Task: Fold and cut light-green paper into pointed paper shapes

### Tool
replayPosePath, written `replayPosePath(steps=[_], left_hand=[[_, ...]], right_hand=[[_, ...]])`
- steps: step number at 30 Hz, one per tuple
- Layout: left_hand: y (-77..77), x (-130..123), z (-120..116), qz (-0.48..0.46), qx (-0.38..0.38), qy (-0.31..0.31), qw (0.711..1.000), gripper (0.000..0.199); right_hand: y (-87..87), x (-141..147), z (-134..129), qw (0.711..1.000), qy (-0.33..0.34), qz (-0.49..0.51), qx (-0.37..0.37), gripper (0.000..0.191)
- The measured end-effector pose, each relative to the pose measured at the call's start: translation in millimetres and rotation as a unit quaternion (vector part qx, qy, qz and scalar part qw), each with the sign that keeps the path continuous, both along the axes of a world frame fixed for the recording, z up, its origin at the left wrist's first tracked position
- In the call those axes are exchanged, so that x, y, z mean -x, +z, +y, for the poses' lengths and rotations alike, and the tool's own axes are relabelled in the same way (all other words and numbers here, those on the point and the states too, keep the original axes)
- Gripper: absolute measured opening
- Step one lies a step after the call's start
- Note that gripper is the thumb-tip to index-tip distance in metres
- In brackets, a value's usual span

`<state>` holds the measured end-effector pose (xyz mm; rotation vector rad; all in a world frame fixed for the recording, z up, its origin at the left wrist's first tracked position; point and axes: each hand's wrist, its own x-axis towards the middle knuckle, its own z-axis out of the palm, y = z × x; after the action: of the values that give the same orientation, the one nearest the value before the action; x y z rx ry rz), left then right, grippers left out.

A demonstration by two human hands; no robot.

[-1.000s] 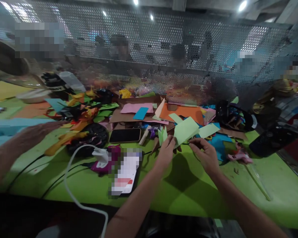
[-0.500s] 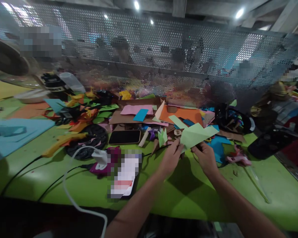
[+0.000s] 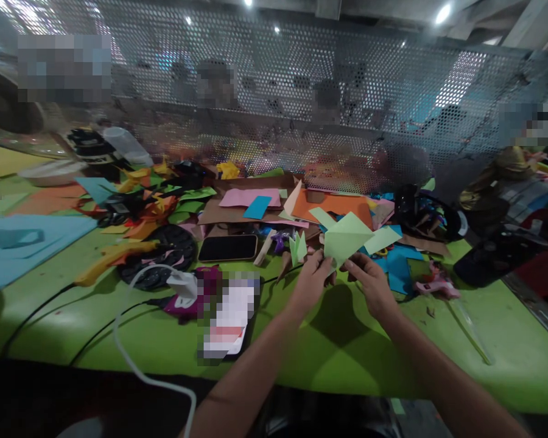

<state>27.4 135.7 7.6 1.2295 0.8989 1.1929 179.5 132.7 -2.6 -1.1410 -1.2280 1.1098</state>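
Note:
A folded pale green paper piece (image 3: 346, 238) with pointed flaps is held up over the table. My left hand (image 3: 311, 278) pinches its lower left edge between thumb and fingers. At the lower right edge, my right hand (image 3: 369, 281) is closed, with thumb and fingertips on the paper. Just left of the held piece stands a small pale green folded paper (image 3: 298, 247) with upright points. Blue paper pieces (image 3: 399, 271) lie beyond my right hand.
On the green table (image 3: 164, 347) are a lit phone (image 3: 231, 316), a dark phone (image 3: 228, 249), a purple power adapter (image 3: 194, 298) with cables, and a yellow glue gun (image 3: 114, 258). A pink glue gun (image 3: 437, 286) lies right. Perforated metal panel (image 3: 265, 109) stands behind.
The folded green paper has turned in my hands, showing a broader face and a separate right flap. Both hands have shifted slightly. The view has tilted down a little.

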Motion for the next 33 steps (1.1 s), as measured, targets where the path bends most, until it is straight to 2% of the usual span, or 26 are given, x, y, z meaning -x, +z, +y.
replayPosePath(steps=[4, 11, 17, 26, 33], left_hand=[[-0.5, -0.4, -1.1, 0.008, 0.01, -0.004, 1.0, 0.019], [-3.4, 0.1, -0.9, 0.071, -0.032, -0.004, 0.997, 0.021], [-10.5, 2.0, 1.5, 0.139, -0.013, -0.053, 0.989, 0.025], [-6.4, 2.5, -1.1, 0.223, -0.042, -0.021, 0.974, 0.032], [-7.6, 2.1, -0.7, 0.213, -0.032, -0.038, 0.976, 0.029]], right_hand=[[-0.1, -1.0, -0.1, 1.0, -0.012, 0.018, 0.0, 0.027], [2.2, -2.4, 1.2, 0.999, -0.041, 0.002, 0.003, 0.027], [7.2, -6.7, 3.1, 0.994, -0.1, 0.024, -0.027, 0.029], [8.6, -8.1, -0.7, 0.993, -0.115, 0.021, -0.035, 0.027], [6.3, -8.7, -0.8, 0.992, -0.114, 0.053, -0.021, 0.028]])
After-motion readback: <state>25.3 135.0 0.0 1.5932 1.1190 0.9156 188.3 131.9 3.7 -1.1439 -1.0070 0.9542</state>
